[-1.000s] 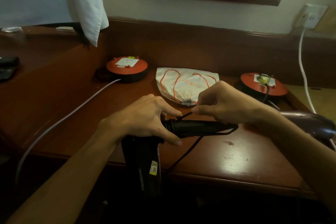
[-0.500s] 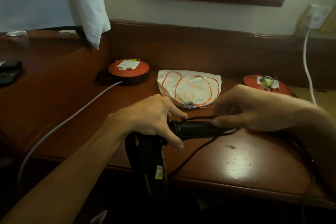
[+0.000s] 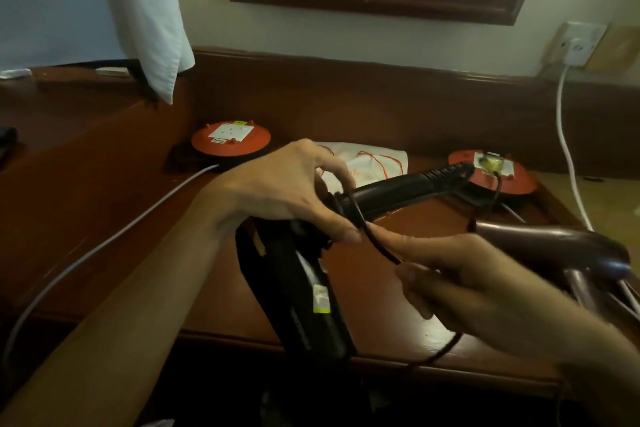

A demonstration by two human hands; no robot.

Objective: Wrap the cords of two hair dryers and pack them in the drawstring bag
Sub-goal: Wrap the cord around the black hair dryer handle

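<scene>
Black hair dryer (image 3: 304, 291) — white bag (image 3: 374, 166), orange drawstring (image 3: 384, 160).

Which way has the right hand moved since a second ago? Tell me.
Yes. The right hand dropped toward the desk's near edge, away from the drawstring bag, pinching the cord.

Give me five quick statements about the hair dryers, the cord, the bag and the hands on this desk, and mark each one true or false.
1. The left hand grips the black hair dryer where handle meets body. True.
2. The right hand is empty. False: its fingers pinch the black cord.
3. The drawstring bag lies on the desk behind the hands. True.
4. The second hair dryer is already in the bag. False: it lies on the desk at the right.
5. The white cable at the right hangs unplugged. False: it runs up to the wall socket.
</scene>
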